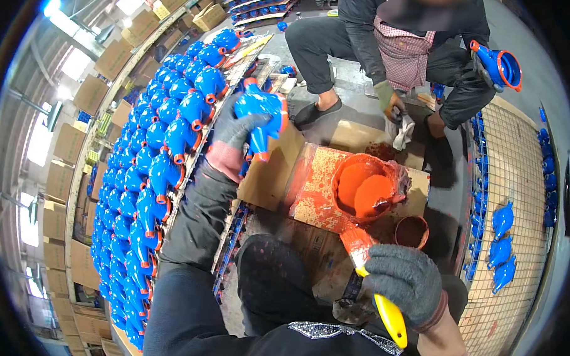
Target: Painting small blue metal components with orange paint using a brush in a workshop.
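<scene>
In my gloved left hand (241, 129) is a glossy blue casting (265, 114) with orange-red painted openings, held up beside a rack of similar pieces. My gloved right hand (406, 279) is closed around a paintbrush (391, 321) with a yellow handle. Orange-red paint coats the bristles, which point toward a round paint tub (341, 199) in front of me. The tub, holding orange-red paint, stands on a paint-splattered board (310, 185). A small paint-stained can (412, 232) sits just right of the tub, near the brush.
Blue castings with orange-red ends (167, 136) fill a tall stack on my left. A co-worker (402, 50) sits opposite, with a blue casting (499, 65) in one hand and a rag (401, 130) in the other. At right, a mesh-topped rack (517, 186) carries several blue pieces.
</scene>
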Motion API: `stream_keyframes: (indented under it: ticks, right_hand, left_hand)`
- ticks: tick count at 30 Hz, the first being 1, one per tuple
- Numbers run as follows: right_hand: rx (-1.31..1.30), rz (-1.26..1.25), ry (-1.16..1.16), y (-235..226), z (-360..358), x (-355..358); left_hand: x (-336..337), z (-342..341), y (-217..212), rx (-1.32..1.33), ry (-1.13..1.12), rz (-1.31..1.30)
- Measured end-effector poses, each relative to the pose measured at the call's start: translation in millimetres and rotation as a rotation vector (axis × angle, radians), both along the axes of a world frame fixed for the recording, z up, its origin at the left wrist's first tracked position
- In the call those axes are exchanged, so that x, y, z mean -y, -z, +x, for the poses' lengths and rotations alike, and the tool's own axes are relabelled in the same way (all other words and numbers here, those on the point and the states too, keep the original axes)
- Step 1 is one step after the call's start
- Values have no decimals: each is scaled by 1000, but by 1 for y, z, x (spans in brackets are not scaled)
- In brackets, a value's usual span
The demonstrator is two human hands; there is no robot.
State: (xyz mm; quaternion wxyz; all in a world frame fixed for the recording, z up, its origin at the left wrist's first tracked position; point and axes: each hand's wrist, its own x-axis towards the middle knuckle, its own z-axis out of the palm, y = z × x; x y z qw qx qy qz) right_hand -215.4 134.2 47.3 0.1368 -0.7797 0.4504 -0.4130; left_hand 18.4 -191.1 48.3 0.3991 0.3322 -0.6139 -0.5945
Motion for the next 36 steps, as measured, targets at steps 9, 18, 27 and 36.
stream_keyframes:
  ticks: [9, 18, 27, 36]
  right_hand:
    - [83, -13, 29, -5, -10, 24]
    - [128, 47, 6, 5, -13, 44]
    - [111, 89, 51, 2, -21, 43]
    - [77, 72, 87, 3, -17, 23]
  left_hand:
    - [194, 3, -38, 968, -555, -820]
    - [310, -3, -18, 1372, -545, -560]
    - [315, -7, -18, 1432, -545, -477]
    - [297, -3, -24, 1467, -626, -686]
